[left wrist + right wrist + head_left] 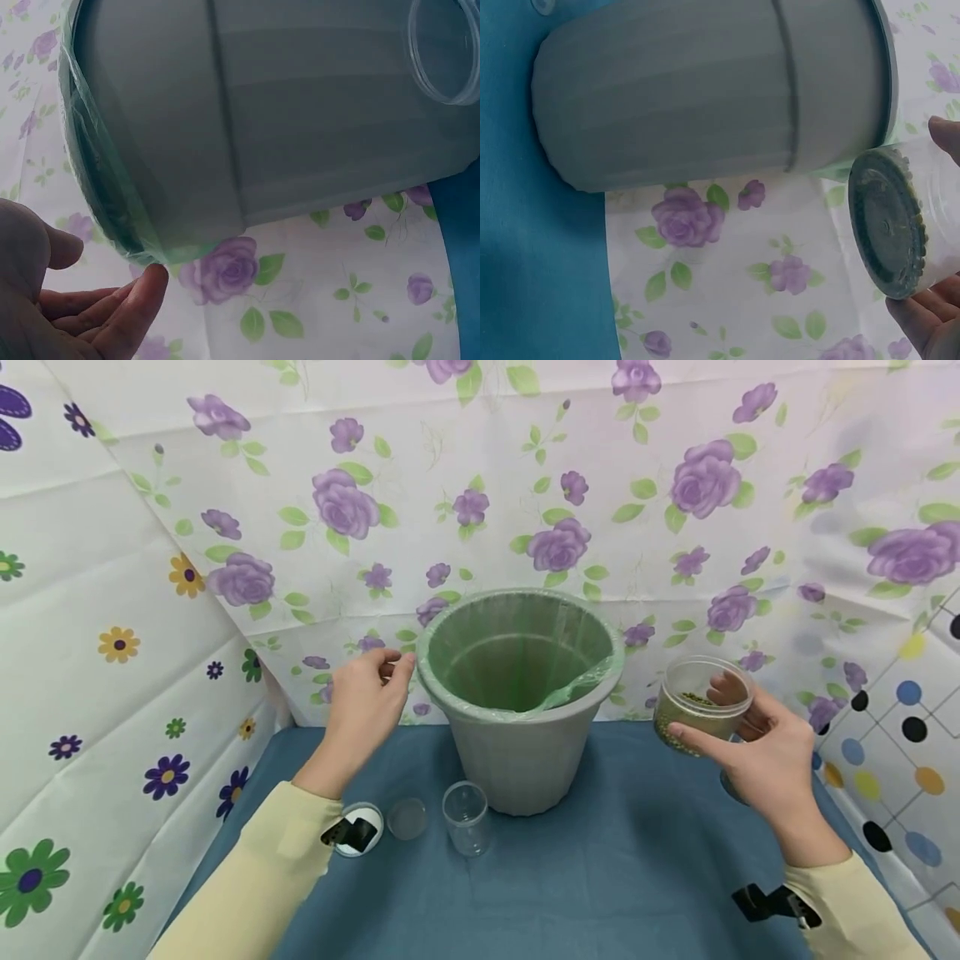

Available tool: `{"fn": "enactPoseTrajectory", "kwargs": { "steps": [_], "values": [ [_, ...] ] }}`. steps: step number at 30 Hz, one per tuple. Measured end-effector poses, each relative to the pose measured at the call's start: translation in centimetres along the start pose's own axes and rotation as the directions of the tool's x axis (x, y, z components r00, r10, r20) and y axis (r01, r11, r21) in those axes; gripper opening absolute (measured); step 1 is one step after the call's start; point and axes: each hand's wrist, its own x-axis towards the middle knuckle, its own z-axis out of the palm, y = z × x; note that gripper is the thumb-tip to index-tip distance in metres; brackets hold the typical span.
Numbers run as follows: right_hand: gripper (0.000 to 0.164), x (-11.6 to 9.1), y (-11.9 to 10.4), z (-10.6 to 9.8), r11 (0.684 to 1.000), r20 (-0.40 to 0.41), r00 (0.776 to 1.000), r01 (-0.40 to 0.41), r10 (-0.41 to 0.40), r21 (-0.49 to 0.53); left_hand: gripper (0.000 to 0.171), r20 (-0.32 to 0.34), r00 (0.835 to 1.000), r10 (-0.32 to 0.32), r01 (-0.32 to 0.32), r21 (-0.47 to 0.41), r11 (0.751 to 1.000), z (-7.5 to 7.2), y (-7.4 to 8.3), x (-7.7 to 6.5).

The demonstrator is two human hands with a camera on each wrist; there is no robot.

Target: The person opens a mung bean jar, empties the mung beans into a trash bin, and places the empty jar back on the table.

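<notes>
My right hand (772,760) grips a clear plastic jar (701,702) partly filled with small green beans, likely mung beans. The jar has no lid on and is held up to the right of a grey bin (521,752). In the right wrist view the base of the jar (889,221) shows, with thumb and fingers around its side. A thin green liner bag (577,685) lines the bin and folds over its rim. By the rim's left side is my left hand (367,693), thumb and fingers apart with nothing between them; whether a fingertip touches the rim is unclear.
On the blue tablecloth (585,877) a clear empty cup (467,818) stands in front of the bin. Left of it lie a clear round lid (407,819) and a round container with white contents (367,818), partly behind my left sleeve. A flowered curtain (285,485) hangs behind.
</notes>
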Motion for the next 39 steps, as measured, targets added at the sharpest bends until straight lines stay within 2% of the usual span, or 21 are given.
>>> {"fn": "enactPoseTrajectory", "kwargs": {
  "steps": [4,8,15,19,23,26,33,35,39],
  "values": [
    [0.068,0.4,-0.2,0.0,1.000,0.009,1.000,0.002,-0.002,-0.020,0.042,0.050,0.998,-0.047,0.049,-0.044,0.998,0.0,0.1,0.8],
    [0.068,0.8,-0.4,-0.1,1.000,0.014,1.000,0.006,-0.006,-0.026,0.037,0.088,0.994,-0.066,0.072,-0.069,0.995,-0.1,0.2,1.7],
    [0.068,1.4,-0.3,0.0,0.999,0.043,0.999,-0.028,0.030,-0.040,0.037,0.188,0.971,-0.148,0.156,-0.029,0.987,-0.5,0.3,3.0],
    [0.071,1.7,-0.3,0.1,0.996,0.066,0.996,-0.059,0.063,-0.067,0.032,0.197,0.968,-0.158,0.165,-0.020,0.986,-0.8,0.8,3.5],
    [0.071,2.2,-0.1,0.4,0.993,0.086,0.993,-0.068,0.077,-0.098,0.028,0.234,0.959,-0.163,0.178,-0.044,0.983,-1.1,1.3,4.1],
    [0.069,2.8,0.0,0.5,0.991,0.104,0.991,-0.071,0.083,-0.115,0.027,0.267,0.947,-0.177,0.198,-0.055,0.979,-1.2,1.6,4.5],
    [0.066,4.2,-0.2,0.7,0.988,0.127,0.988,-0.073,0.091,-0.138,0.026,0.348,0.922,-0.168,0.199,-0.056,0.978,-1.5,2.0,5.2],
    [0.062,4.6,-0.4,0.8,0.986,0.135,0.989,-0.041,0.063,-0.160,0.025,0.371,0.910,-0.187,0.223,-0.056,0.973,-1.6,2.2,5.5],
    [0.064,5.9,-1.1,0.8,0.971,0.140,0.989,0.083,-0.052,-0.226,0.022,0.427,0.873,-0.236,0.284,-0.051,0.957,-1.9,2.7,6.3]
  ]
}}
